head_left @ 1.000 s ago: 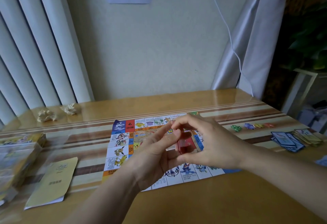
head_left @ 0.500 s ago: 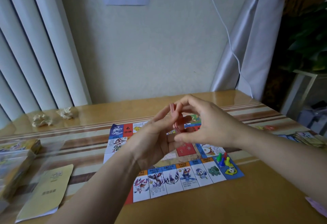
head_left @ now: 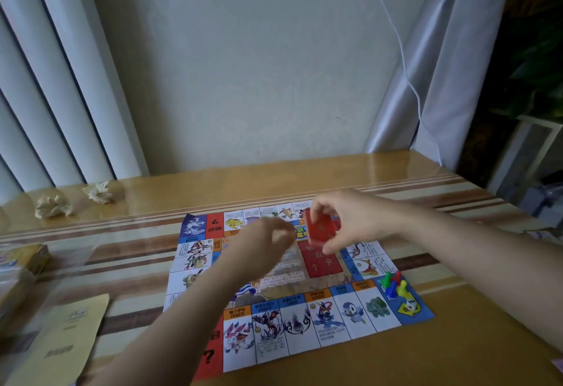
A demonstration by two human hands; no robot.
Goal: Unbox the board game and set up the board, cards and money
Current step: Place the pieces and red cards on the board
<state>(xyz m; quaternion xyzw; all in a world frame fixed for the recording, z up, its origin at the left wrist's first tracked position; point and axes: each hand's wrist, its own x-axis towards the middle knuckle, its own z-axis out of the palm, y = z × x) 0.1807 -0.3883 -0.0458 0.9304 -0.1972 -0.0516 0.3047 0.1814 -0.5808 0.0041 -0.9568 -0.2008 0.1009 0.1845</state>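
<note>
Currently right hand (head_left: 350, 221) pinches red card stack (head_left: 320, 228), long axis upright, top leaning left; left hand (head_left: 269, 238) blurred, fingers unclear.

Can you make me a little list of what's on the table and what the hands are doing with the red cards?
right hand: pinches the stack of red cards above the board
left hand: blurred, just left of the cards; grip unclear
board: unfolded flat on the table
pawns: green, red, blue, yellow, together on the board's near right corner
die: white, on the arrow square beside the pawns
booklet: yellow, left of the board
crumpled paper: two balls, far left of the table
</note>
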